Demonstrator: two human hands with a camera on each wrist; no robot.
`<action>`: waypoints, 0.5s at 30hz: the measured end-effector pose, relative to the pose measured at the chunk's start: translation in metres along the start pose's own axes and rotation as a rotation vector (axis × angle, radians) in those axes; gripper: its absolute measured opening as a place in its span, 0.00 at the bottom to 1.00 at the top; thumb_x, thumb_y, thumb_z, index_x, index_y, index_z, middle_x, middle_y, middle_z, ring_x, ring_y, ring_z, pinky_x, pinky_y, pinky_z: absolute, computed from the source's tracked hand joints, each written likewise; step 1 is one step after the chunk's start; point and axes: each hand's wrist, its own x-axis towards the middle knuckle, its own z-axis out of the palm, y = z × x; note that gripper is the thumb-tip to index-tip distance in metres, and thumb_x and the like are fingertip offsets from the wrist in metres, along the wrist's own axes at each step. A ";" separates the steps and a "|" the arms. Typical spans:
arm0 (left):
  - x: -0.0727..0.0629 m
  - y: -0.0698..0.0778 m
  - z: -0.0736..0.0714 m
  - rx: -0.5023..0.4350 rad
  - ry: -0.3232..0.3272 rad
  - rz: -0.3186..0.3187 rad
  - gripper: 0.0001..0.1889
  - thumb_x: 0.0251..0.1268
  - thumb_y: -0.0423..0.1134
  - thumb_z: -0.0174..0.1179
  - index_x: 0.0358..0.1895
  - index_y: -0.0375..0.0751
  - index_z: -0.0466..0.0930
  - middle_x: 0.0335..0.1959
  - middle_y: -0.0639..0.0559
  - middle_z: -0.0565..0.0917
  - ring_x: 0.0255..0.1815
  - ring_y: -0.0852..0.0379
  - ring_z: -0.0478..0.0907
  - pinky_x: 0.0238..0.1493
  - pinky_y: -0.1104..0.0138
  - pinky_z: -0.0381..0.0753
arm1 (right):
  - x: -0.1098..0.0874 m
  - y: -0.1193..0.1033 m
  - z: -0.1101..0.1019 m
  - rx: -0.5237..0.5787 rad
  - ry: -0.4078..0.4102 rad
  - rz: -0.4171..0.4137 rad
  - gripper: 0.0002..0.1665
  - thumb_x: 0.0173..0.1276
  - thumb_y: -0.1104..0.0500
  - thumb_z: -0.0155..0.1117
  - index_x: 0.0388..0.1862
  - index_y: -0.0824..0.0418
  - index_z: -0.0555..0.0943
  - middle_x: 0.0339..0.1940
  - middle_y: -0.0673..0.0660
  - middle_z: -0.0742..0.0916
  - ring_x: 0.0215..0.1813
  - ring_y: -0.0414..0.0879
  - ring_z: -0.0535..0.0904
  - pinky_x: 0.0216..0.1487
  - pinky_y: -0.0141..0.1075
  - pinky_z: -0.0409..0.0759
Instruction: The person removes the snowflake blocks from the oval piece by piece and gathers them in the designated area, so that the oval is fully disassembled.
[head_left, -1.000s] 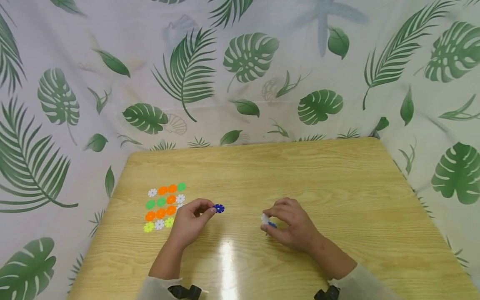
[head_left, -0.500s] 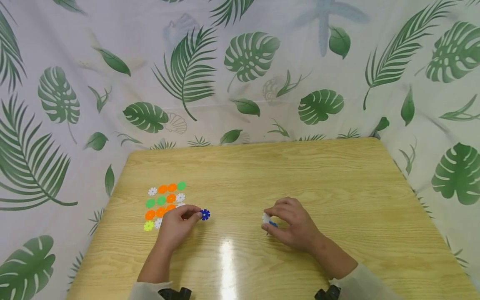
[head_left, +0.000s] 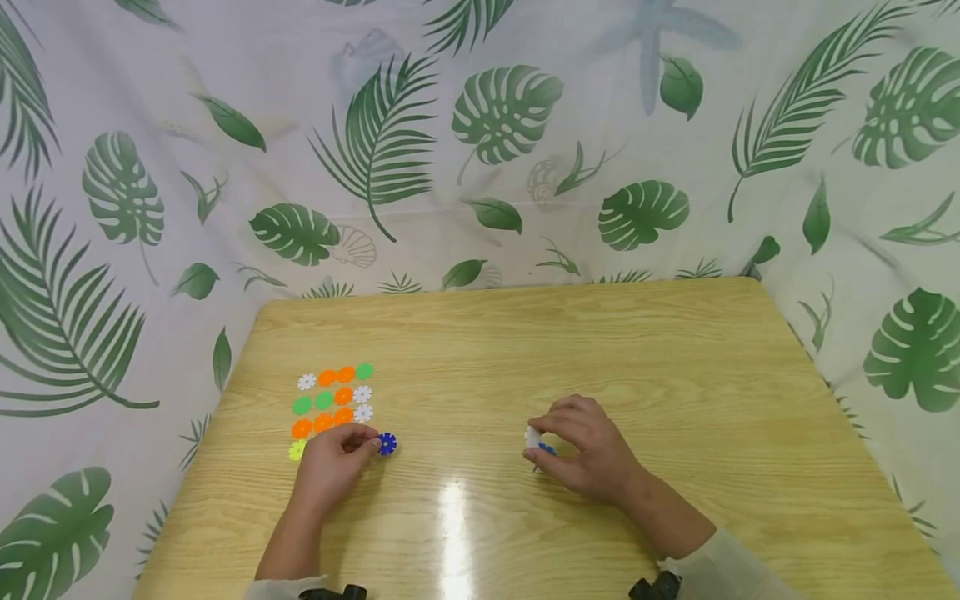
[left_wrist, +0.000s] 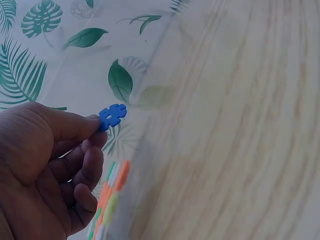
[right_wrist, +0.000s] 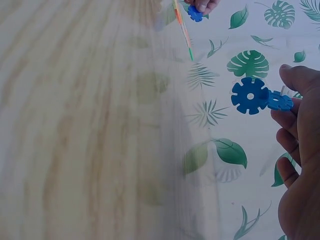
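Observation:
My left hand (head_left: pixel 330 471) pinches a dark blue notched plastic disc (head_left: pixel 387 443) between thumb and index finger, just right of the laid-out discs. In the left wrist view that blue disc (left_wrist: pixel 112 117) sticks out past the fingertips, the other fingers loosely curled. At the middle of the table my right hand (head_left: pixel 588 446) holds a small joined cluster by its white disc (head_left: pixel 532 436). From the right wrist view, two blue interlocking discs (right_wrist: pixel 250 96) show at an angle to each other; only a thin edge of the white one appears beside the thumb.
Rows of flat notched discs lie at the table's left, including orange (head_left: pixel 343 396), green (head_left: pixel 324 400), white (head_left: pixel 363 412) and yellow (head_left: pixel 297 451) ones. My left hand covers part of the nearest row. Leaf-print cloth (head_left: pixel 420 250) hangs around the wooden table (head_left: pixel 637 350).
The left hand has moved left and toward me with the blue disc, passing over the near row of discs. The right hand and its cluster stay nearly still.

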 end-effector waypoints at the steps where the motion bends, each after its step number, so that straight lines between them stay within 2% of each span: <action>1: -0.001 -0.002 -0.001 0.004 -0.004 -0.009 0.06 0.69 0.43 0.69 0.42 0.47 0.90 0.37 0.56 0.88 0.40 0.56 0.83 0.45 0.60 0.82 | 0.000 0.000 0.000 -0.001 0.000 0.000 0.19 0.67 0.49 0.77 0.46 0.61 0.89 0.42 0.48 0.91 0.47 0.48 0.82 0.53 0.50 0.76; 8: -0.004 -0.014 -0.011 0.044 -0.008 -0.057 0.09 0.70 0.44 0.67 0.44 0.44 0.90 0.38 0.54 0.88 0.44 0.54 0.84 0.50 0.54 0.83 | 0.001 -0.001 0.000 -0.002 -0.005 0.002 0.19 0.66 0.49 0.77 0.46 0.62 0.89 0.41 0.48 0.91 0.47 0.48 0.82 0.54 0.50 0.76; 15: -0.007 -0.019 -0.017 0.088 -0.017 -0.073 0.09 0.69 0.44 0.68 0.42 0.43 0.91 0.37 0.54 0.89 0.43 0.53 0.84 0.49 0.53 0.83 | 0.002 0.000 0.001 -0.010 -0.006 0.003 0.18 0.66 0.49 0.78 0.47 0.60 0.89 0.41 0.48 0.91 0.47 0.48 0.82 0.54 0.49 0.75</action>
